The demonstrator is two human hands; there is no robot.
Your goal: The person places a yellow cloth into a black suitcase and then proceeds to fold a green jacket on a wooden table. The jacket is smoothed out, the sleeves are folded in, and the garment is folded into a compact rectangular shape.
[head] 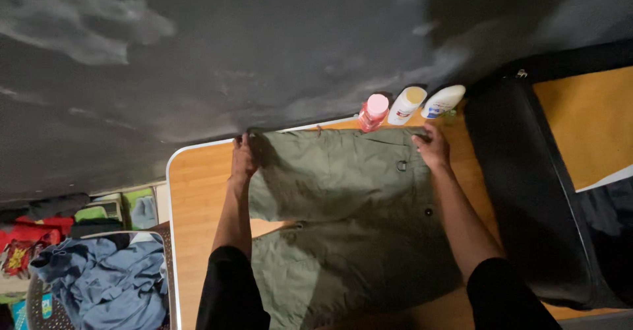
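Flat on the wooden table (198, 191) lies a pair of olive-green cargo shorts (343, 211), spread with its waistband toward the dark wall and its two legs pointing back at the person. At the shorts' far left corner the left hand (242, 158) has its fingers curled down over the waistband edge, pinching the cloth. At the far right corner of the shorts the right hand (432, 147) rests on the waistband with its fingers bent onto the fabric; whether it grips or only presses I cannot tell. Both forearms reach out of black sleeves across the shorts' legs.

Just beyond the shorts' waistband, against the wall, three bottles lie in a row: a pink bottle (373, 112), a white bottle with a yellow cap (406, 104) and a white bottle (442, 100). Right of the shorts lies an open black suitcase (521, 191). Left of the shorts, off the table's edge, a basket holds a blue garment (105, 277).
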